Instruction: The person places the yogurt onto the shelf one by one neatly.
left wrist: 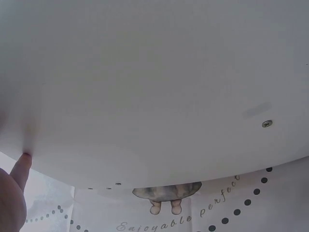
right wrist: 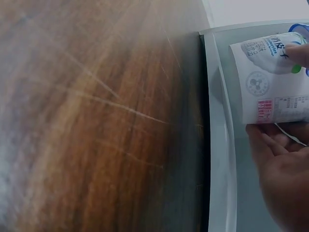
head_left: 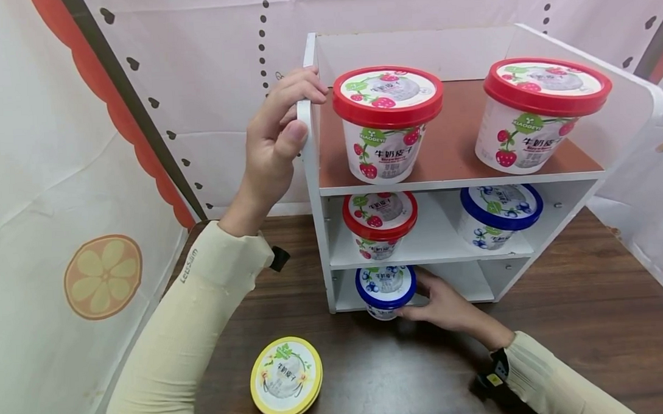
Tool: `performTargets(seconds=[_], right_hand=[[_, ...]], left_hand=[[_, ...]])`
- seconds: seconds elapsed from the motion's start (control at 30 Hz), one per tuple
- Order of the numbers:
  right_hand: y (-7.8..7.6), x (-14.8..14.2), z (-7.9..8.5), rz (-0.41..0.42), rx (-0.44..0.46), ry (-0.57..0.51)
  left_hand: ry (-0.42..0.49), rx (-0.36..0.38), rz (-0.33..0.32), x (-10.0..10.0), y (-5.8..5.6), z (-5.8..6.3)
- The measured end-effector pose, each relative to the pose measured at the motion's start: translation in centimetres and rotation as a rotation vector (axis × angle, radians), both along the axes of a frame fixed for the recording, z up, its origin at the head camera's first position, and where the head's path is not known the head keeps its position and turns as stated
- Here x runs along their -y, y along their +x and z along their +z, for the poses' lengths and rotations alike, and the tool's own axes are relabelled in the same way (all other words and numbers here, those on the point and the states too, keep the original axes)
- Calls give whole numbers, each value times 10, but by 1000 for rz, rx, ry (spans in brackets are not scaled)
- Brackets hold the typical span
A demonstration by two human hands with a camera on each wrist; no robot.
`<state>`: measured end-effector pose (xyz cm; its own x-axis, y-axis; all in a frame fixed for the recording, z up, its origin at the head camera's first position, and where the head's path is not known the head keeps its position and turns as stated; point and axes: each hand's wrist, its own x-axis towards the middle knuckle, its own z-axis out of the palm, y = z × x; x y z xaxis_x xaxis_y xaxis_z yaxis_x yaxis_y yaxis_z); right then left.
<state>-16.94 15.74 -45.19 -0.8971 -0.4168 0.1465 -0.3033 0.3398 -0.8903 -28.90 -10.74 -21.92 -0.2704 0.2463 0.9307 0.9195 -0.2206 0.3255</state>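
Observation:
My left hand grips the left side panel of a small white shelf unit, fingers over its upper edge. In the left wrist view, a fingertip touches the panel's white face. Down at the lowest level, my right hand holds a blue-lidded blueberry tub by its right side. In the right wrist view, the thumb lies on the white wall of this tub, with the other fingers on the opposite side. The tub stands upright at the left front of the bottom shelf.
Two red-lidded strawberry tubs stand on the brown top level. The middle level holds a smaller red-lidded tub and a blue-lidded tub. A yellow-lidded tub stands on the wooden table, left of the shelf's front.

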Motion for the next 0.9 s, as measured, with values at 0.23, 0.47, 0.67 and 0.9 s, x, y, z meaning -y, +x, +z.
performTargets(seconds=[0.23,0.47,0.67,0.9], right_hand=[[-3,1,-2,-29,0,38],[-10,2,-6,-48,12,49],[-17,6,-6,-59,20,71],[-24,10,-6,-47,21,54]], left_hand=[[5,-4,-11,-1,0,-1],[1,-5,8,0,0,0],[0,-4,14,1,1,0],[6,-26,-25,1,-1,1]])
